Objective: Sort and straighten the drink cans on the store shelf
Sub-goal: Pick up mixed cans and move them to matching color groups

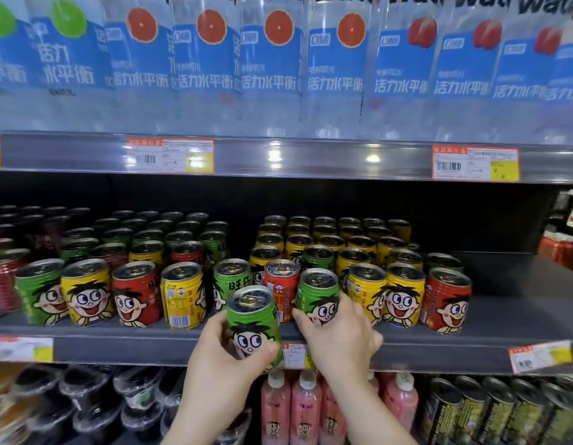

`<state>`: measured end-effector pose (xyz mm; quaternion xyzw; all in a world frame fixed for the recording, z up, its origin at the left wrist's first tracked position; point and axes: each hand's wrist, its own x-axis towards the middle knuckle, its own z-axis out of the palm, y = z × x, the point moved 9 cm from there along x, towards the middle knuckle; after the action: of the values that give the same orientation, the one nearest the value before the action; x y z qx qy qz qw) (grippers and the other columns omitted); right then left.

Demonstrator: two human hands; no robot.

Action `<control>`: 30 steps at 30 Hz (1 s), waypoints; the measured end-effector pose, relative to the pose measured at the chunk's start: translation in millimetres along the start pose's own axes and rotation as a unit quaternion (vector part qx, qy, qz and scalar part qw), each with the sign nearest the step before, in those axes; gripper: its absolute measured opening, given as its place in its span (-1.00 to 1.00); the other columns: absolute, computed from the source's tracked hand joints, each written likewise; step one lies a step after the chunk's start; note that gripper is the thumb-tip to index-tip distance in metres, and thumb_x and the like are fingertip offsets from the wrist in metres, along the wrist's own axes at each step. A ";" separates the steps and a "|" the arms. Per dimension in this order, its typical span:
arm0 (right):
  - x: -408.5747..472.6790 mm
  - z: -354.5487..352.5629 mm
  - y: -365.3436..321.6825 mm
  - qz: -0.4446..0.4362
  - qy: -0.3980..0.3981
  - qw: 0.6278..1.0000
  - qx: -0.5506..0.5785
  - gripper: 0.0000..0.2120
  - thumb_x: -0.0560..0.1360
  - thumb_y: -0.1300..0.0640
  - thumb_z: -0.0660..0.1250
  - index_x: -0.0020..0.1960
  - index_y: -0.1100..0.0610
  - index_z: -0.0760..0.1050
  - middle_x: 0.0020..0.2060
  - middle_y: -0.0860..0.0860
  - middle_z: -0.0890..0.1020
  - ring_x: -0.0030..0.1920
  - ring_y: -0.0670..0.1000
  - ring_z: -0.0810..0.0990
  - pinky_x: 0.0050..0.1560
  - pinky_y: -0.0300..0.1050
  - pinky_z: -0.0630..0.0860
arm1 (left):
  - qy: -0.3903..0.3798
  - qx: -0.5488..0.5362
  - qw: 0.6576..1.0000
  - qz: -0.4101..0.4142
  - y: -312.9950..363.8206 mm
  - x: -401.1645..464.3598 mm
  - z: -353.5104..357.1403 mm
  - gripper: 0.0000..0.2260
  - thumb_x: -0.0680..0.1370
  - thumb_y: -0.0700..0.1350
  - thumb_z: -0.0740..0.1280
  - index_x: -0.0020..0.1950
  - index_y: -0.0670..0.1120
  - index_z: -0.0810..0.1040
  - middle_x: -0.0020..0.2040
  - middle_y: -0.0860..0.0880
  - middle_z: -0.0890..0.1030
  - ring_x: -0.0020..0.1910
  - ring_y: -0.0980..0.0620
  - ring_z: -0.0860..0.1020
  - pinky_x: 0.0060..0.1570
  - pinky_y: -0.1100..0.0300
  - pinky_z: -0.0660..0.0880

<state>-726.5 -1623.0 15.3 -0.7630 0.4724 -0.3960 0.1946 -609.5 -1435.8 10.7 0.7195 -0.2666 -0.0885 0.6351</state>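
Observation:
Small cartoon-face drink cans in green, yellow and red stand mixed along the middle shelf. My left hand grips a green can lifted off the shelf in front of its edge, tilted slightly. My right hand holds a second green can that stands in the front row, fingers wrapped round its lower part. Between the two stands a red can. Yellow cans fill the rows to the right, and green cans sit behind on the left.
Tall bottles with blue labels line the upper shelf. Price tags hang on the shelf rails. The right end of the can shelf is bare. Pink bottles and dark cans stand on the shelf below.

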 end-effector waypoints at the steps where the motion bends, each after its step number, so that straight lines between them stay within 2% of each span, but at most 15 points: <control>1: -2.0 -4.4 1.6 0.004 0.007 0.999 0.043 -0.31 0.23 -0.39 0.40 0.24 -0.05 0.42 0.06 -0.13 0.53 0.14 -0.03 0.46 0.18 0.05 0.27 | -0.001 0.000 1.000 0.003 1.7 1.0 1.3 -0.51 0.25 -0.08 0.60 0.01 0.23 0.43 -0.05 0.12 0.64 -0.10 0.27 0.58 -0.17 0.32 0.43; 3: -8.3 -22.4 9.5 0.026 0.035 0.983 0.178 -0.41 0.22 -0.28 0.47 0.15 -0.04 0.46 -0.01 -0.15 0.50 0.05 -0.08 0.45 0.24 0.07 0.32 | -0.009 0.000 1.000 0.013 7.3 4.1 8.1 -0.51 0.26 -0.05 0.59 0.06 0.22 0.44 -0.05 0.17 0.64 -0.13 0.35 0.57 -0.17 0.35 0.42; 6: -10.9 -52.8 18.2 0.037 0.056 0.953 0.294 -0.53 0.26 -0.13 0.51 0.08 -0.04 0.44 -0.02 -0.07 0.51 0.04 -0.02 0.47 0.07 -0.05 0.38 | -0.038 0.006 0.999 0.031 18.5 7.5 30.7 -0.46 0.28 0.02 0.56 0.17 0.20 0.43 -0.04 0.21 0.63 -0.12 0.37 0.56 -0.14 0.34 0.45; 10: -3.8 -77.5 21.1 0.018 0.037 0.958 0.285 -0.54 0.26 -0.12 0.51 0.07 -0.05 0.43 0.01 -0.05 0.52 0.05 -0.01 0.47 0.01 -0.10 0.33 | -0.061 -0.017 0.998 0.031 32.1 6.2 54.2 -0.45 0.28 0.06 0.54 0.20 0.22 0.40 -0.02 0.22 0.63 -0.09 0.36 0.57 -0.11 0.35 0.48; 13: -9.0 -75.2 12.9 0.004 0.011 0.965 0.261 -0.47 0.23 -0.10 0.54 0.11 -0.01 0.43 0.01 -0.04 0.47 0.05 -0.02 0.40 0.05 -0.09 0.32 | -0.048 -0.030 0.998 0.024 28.9 7.2 42.1 -0.44 0.26 0.06 0.56 0.19 0.22 0.41 -0.01 0.20 0.64 -0.06 0.31 0.59 -0.02 0.26 0.53; 15: -17.3 -62.7 -4.4 -0.012 -0.014 0.965 0.263 -0.45 0.22 -0.08 0.55 0.12 0.01 0.44 0.01 -0.03 0.45 0.06 -0.02 0.38 0.07 -0.07 0.32 | -0.020 -0.033 0.999 0.022 21.8 8.1 15.9 -0.46 0.27 0.04 0.57 0.17 0.21 0.43 -0.02 0.21 0.64 -0.05 0.29 0.59 -0.04 0.31 0.52; 18: -36.2 -29.6 -45.6 -0.047 -0.065 0.954 0.288 -0.47 0.20 -0.10 0.56 0.09 -0.04 0.43 -0.01 -0.06 0.46 0.08 -0.01 0.41 0.05 -0.09 0.31 | 0.039 -0.025 0.999 0.021 8.3 6.9 -40.0 -0.53 0.29 -0.05 0.57 0.11 0.16 0.47 -0.09 0.26 0.64 -0.10 0.31 0.59 -0.20 0.48 0.45; 21: -61.5 11.9 -95.1 -0.093 -0.114 0.938 0.315 -0.48 0.16 -0.18 0.54 0.05 -0.09 0.46 -0.03 -0.17 0.49 0.09 -0.05 0.45 0.00 -0.09 0.36 | 0.103 -0.017 0.994 0.015 -3.7 5.5 -102.6 -0.53 0.28 -0.09 0.58 0.11 0.11 0.50 -0.14 0.21 0.66 -0.16 0.35 0.59 -0.27 0.54 0.41; 24: -91.4 51.2 -144.3 -0.143 -0.147 0.924 0.323 -0.42 0.09 -0.33 0.44 0.06 -0.17 0.46 -0.03 -0.24 0.49 0.06 -0.17 0.46 -0.03 -0.25 0.37 | 0.165 -0.003 0.986 0.008 -16.9 7.8 -165.5 -0.56 0.29 -0.10 0.58 0.08 0.10 0.50 -0.14 0.17 0.64 -0.20 0.43 0.54 -0.32 0.58 0.38; 27: -118.7 90.9 -184.2 -0.158 -0.182 0.919 0.312 -0.33 0.07 -0.35 0.43 0.13 -0.18 0.44 0.01 -0.27 0.47 0.10 -0.19 0.45 0.07 -0.16 0.44 | 0.211 0.029 0.977 0.005 -30.1 16.9 -224.3 -0.57 0.30 -0.08 0.57 0.06 0.14 0.47 -0.09 0.15 0.61 -0.21 0.49 0.50 -0.31 0.49 0.38; 30: -138.1 120.1 -217.2 -0.156 -0.196 0.919 0.303 -0.27 0.06 -0.34 0.45 0.20 -0.19 0.42 0.04 -0.30 0.46 0.14 -0.20 0.44 0.13 -0.11 0.47 | 0.238 0.042 0.970 0.012 -42.8 35.2 -276.1 -0.53 0.30 -0.06 0.57 0.13 0.12 0.46 -0.06 0.20 0.57 -0.17 0.38 0.52 -0.20 0.39 0.35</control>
<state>-541.9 -1407.7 29.6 -0.7938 0.1568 -0.3879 0.4413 -439.5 -1211.8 26.0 0.7428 -0.1199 0.1042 0.6504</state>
